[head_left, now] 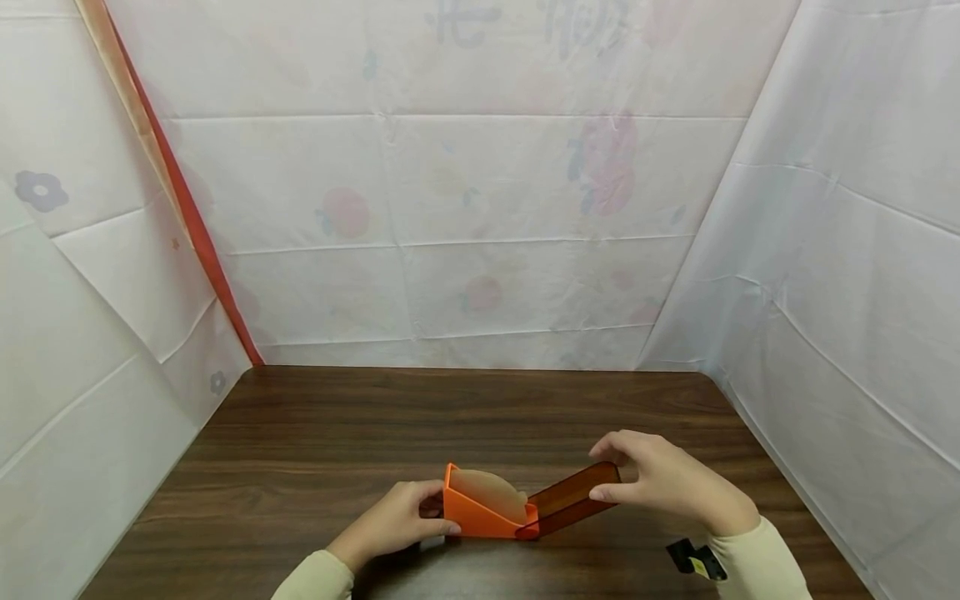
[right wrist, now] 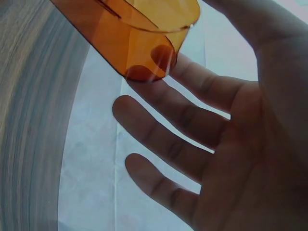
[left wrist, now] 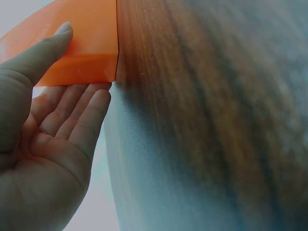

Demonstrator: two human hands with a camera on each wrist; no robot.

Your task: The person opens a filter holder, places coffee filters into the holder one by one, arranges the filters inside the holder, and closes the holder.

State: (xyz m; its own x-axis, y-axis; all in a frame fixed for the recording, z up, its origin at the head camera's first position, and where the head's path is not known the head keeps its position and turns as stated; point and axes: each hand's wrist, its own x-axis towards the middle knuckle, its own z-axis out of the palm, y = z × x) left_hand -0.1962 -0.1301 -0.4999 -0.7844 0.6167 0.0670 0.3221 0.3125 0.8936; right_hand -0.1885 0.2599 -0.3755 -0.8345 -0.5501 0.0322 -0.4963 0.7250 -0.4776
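Observation:
An orange plastic holder (head_left: 480,514) stands on the table, its left end tall and its side sloping down to the right. Inside it stands a beige, round-edged piece (head_left: 491,490) that looks like paper filters. From the holder's low right end a see-through amber cover (head_left: 577,498) slants up to the right, swung away from the holder. My left hand (head_left: 405,517) grips the tall left end, thumb (left wrist: 60,41) on the near side and fingers around the end. With thumb and fingertips, my right hand (head_left: 663,479) pinches the cover's raised far end.
A dark wood-grain table (head_left: 360,425) lies under both hands. White printed cloth (head_left: 480,183) hangs behind it and along both sides. A red-orange strip (head_left: 187,200) runs down the left corner. Near the right sleeve there is a small black item (head_left: 697,560) with a yellow mark.

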